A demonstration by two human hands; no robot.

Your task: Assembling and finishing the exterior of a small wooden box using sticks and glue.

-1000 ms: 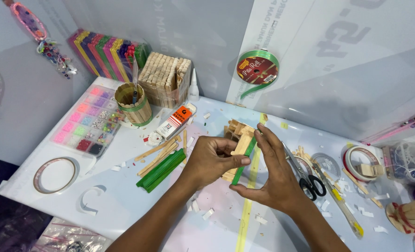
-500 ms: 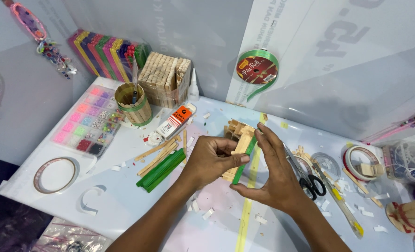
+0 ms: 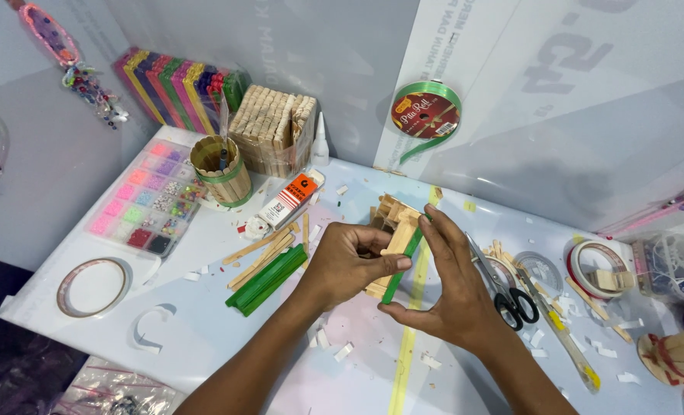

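We saw two bare hands pressing a green stick against a small wooden craft-stick model above a cluttered white table (image 3: 203,323).

The left hand (image 3: 342,265) was curled closed around the wooden model (image 3: 394,230), its thumb on the green stick (image 3: 400,265). The right hand (image 3: 449,296) was half open, fingertips pinching the same stick, which possibly touched the model's edge. Loose green sticks (image 3: 265,280) lay left, black-handled scissors (image 3: 507,292) right.
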